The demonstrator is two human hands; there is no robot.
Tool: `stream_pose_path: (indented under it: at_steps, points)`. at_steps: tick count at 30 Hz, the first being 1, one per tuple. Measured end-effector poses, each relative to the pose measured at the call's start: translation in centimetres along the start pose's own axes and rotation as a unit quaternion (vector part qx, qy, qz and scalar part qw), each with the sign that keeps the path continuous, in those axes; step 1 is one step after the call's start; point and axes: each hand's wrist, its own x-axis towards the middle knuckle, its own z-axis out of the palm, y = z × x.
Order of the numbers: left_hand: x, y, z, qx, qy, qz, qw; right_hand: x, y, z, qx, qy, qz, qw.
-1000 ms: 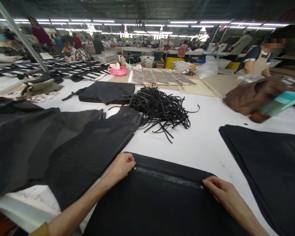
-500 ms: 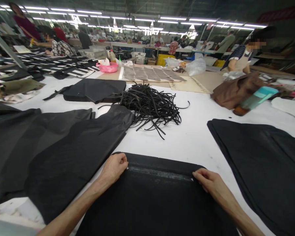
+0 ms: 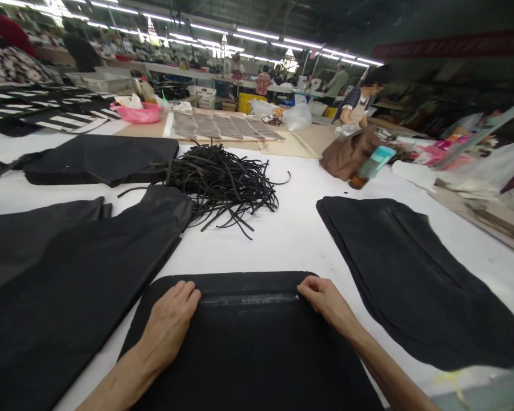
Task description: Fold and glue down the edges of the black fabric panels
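In front of me on the white tabletop lies a black fabric panel (image 3: pixel 248 354) with rounded top corners. A narrow glossy, whitish streaked band (image 3: pixel 251 299) crosses it below the top edge. My left hand (image 3: pixel 173 319) rests at the band's left end, fingers curled together against the panel, their tips partly hidden. At the other end my right hand (image 3: pixel 325 299) pinches the panel near its top right corner, with a tiny white bit showing by the fingertips. Between the hands the panel lies flat.
Black fabric pieces (image 3: pixel 81 274) lie to the left, and a stack of black panels (image 3: pixel 394 257) to the right. Beyond are a heap of black strips (image 3: pixel 223 180), a thick black stack (image 3: pixel 103 157), a pink basin (image 3: pixel 137 111) and a teal-lidded bottle (image 3: pixel 372 165). A co-worker (image 3: pixel 355 105) stands behind.
The view has turned to the right. My left hand has flattened from a pinch, its back now uppermost, while my right hand keeps its pinch. The panel sits straighter before me.
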Motion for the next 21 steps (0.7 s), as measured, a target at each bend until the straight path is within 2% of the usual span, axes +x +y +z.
stream_pose_path:
  at_steps: [6, 11, 15, 21]
  points:
    - [-0.7, 0.6, 0.8, 0.076, -0.009, 0.032, 0.997, 0.0, 0.2, 0.1, -0.037, 0.031, -0.012, 0.999]
    - [-1.3, 2.3, 1.0, 0.149, 0.012, 0.018, 0.989, -0.3, -0.2, 0.2, -0.054, 0.053, 0.003, 0.997]
    - [-1.2, 3.0, 0.9, 0.168, 0.007, 0.008, 0.986, -0.4, -0.5, 0.3, -0.066, 0.06, 0.007, 0.996]
    - [-1.2, 2.7, 1.2, 0.172, 0.023, 0.013, 0.985, -0.4, -0.7, 0.2, -0.089, 0.061, 0.005, 0.994]
